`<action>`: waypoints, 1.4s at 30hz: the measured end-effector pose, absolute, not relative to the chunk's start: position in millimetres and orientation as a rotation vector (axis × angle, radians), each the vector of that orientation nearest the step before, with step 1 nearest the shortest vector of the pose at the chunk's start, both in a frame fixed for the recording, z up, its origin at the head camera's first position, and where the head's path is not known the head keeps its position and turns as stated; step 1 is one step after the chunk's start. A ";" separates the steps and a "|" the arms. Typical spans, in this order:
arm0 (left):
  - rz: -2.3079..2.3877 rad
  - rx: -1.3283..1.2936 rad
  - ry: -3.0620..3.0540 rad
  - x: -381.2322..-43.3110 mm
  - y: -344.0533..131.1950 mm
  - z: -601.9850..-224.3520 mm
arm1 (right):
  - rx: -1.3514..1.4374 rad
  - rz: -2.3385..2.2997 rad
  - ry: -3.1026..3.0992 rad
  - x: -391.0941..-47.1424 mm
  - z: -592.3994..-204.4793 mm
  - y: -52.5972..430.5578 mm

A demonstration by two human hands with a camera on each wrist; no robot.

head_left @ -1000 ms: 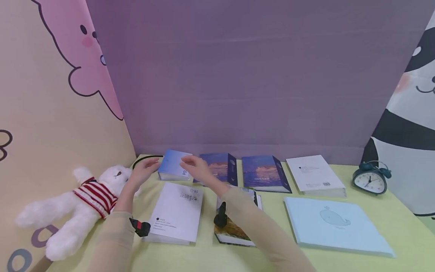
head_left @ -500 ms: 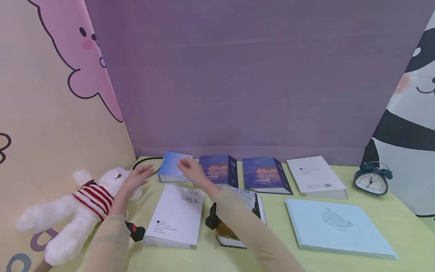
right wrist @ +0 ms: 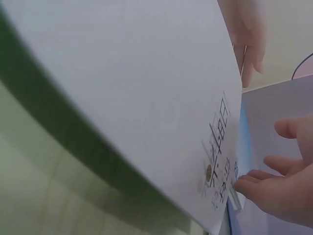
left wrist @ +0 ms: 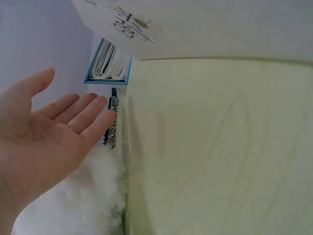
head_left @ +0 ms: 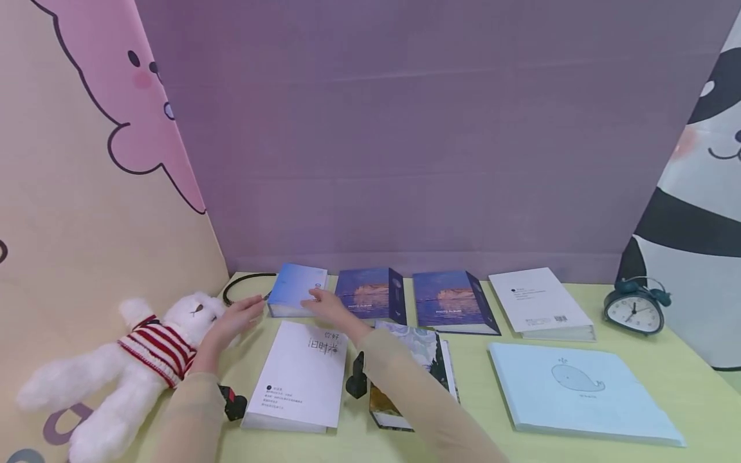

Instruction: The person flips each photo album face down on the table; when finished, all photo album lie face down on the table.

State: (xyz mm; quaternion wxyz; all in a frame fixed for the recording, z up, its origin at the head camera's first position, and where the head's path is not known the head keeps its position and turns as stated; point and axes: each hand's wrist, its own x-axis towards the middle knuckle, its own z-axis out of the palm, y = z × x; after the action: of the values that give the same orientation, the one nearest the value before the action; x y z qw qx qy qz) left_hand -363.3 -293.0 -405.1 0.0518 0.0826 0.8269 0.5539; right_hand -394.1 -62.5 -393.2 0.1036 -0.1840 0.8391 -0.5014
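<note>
A small light-blue photo album (head_left: 295, 283) lies at the back left of the table, its page edges showing white in the left wrist view. My left hand (head_left: 234, 320) is at its left, near the bear's head, palm turned inward and fingers extended, holding nothing. At the album's front right corner is my right hand (head_left: 332, 308), fingers loosely bent; whether it touches the album I cannot tell. In front of both hands lies a white album (head_left: 301, 376) with dark handwriting-style characters. A dark curved band (head_left: 249, 277), beaded in the left wrist view, lies behind the left hand.
A white plush bear (head_left: 156, 354) in a striped sweater lies at left. Two purple-blue photo albums (head_left: 370, 292), a white album (head_left: 538, 299) and an alarm clock (head_left: 634, 308) line the back. A landscape-covered book (head_left: 413, 347) is under the right forearm; a pale-blue whale album (head_left: 579, 389) is front right.
Both hands have come down lower, with the left drawing back from the blue album and then nearing it again. The right has shifted toward the album's front right corner. The albums stay in place.
</note>
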 end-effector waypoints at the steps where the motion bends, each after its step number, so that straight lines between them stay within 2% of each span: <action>1: 1.673 0.258 2.510 -364.8 -293.2 -407.1 | -0.531 -1.452 2.470 -394.4 -395.0 -62.7; 16: 1.579 0.301 2.465 -370.2 -293.1 -421.0 | -0.516 -1.241 2.502 -393.2 -400.4 -61.9; 24: 1.815 0.259 2.317 -370.1 -287.4 -412.6 | -0.538 -1.265 2.489 -387.8 -396.7 -57.2; 36: 1.869 0.292 2.420 -369.7 -281.8 -393.9 | -0.582 -1.286 2.526 -389.8 -395.5 -67.0; 42: 1.825 0.272 2.473 -368.5 -279.8 -389.1 | -0.647 -1.480 2.587 -393.0 -390.1 -75.3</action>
State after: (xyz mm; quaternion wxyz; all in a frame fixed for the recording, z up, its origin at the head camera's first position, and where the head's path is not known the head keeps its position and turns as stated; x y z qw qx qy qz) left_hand -368.5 -279.8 -389.1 0.0282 0.0882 0.8012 0.5912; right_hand -393.0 -75.3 -390.1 0.0459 -0.2118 0.8474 -0.4848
